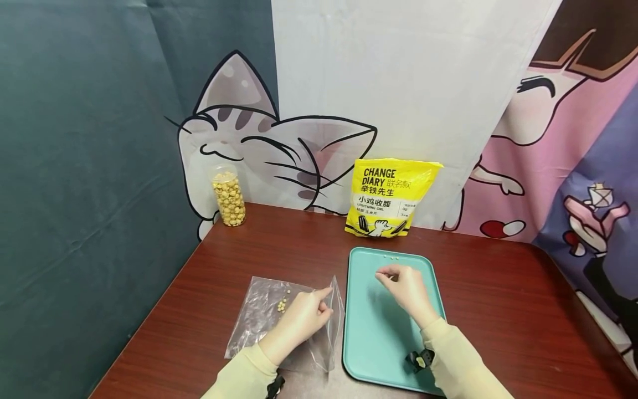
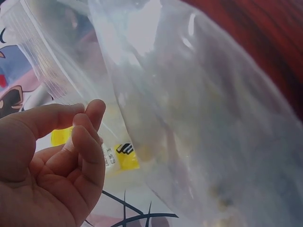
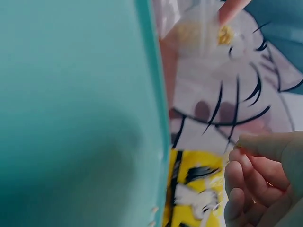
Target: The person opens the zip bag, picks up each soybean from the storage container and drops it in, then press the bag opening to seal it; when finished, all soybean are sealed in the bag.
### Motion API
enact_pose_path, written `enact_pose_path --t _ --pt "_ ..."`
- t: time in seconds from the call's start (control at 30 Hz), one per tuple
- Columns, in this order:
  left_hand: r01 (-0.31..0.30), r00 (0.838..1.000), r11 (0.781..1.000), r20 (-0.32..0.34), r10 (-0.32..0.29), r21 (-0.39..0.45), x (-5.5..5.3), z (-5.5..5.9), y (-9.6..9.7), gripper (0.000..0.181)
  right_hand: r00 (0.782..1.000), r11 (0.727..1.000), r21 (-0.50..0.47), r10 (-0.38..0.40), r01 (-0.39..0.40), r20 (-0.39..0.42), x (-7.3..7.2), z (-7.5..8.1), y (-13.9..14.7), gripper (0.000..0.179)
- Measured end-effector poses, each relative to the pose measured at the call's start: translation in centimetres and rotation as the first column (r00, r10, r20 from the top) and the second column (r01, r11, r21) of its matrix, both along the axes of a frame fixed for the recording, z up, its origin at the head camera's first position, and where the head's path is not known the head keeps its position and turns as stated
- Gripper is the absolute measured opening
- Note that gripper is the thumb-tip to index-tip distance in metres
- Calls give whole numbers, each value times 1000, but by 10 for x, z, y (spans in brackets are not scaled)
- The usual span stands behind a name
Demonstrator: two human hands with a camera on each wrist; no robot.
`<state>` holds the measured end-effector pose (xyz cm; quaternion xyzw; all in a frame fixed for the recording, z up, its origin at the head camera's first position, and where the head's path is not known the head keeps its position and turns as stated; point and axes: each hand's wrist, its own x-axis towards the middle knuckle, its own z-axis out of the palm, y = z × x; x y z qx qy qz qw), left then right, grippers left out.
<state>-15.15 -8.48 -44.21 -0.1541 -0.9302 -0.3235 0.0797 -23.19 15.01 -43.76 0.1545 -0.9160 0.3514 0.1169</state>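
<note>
A clear zip bag (image 1: 259, 310) lies on the table with several small pale-yellow, bean-like pieces (image 1: 281, 305) inside. My left hand (image 1: 304, 313) reaches over it, thumb and forefinger pinching the edge at its raised mouth; the left wrist view shows the fingertips at the plastic (image 2: 175, 94). Over the teal tray (image 1: 366, 343) hovers my right hand (image 1: 406, 288), its thumb and forefinger pressed together. A tiny yellow bean-like piece (image 3: 239, 144) shows between those fingertips in the right wrist view. Several more pieces (image 1: 394, 257) lie at the tray's far end.
At the back left stands a clear jar (image 1: 229, 199) full of yellow pieces. A yellow snack pouch (image 1: 386, 199) stands upright behind the tray. Printed cloth (image 1: 324, 55) hangs along the table's back and sides. Bare reddish-brown tabletop (image 1: 508, 310) extends right of the tray.
</note>
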Motion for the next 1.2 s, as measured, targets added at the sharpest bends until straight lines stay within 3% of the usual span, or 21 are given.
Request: enact_pose_path --t 0.2,0.37,0.6,0.93,1.1,1.2 --pt "0 1000 1000 -2 0 -2 0 1 0 42 996 997 -10 74 -75 -45 18 9 -16 5" --pt "-6 1000 1000 14 6 -10 1 2 -1 42 991 991 -16 133 -134 -31 35 14 -28 6" --pt "11 1000 1000 -6 -11 3 0 1 -1 43 955 958 7 286 -287 -80 51 11 -46 7" --pt "24 999 1000 -33 -24 -3 0 3 -1 43 913 916 29 402 -401 -75 60 6 -61 5" --pt "25 999 1000 -37 -26 -7 -1 3 -2 43 912 913 24 408 -407 -51 60 5 -61 4" --pt "26 999 1000 -25 -26 -9 0 3 -2 43 923 924 11 383 -383 -40 57 5 -58 5"
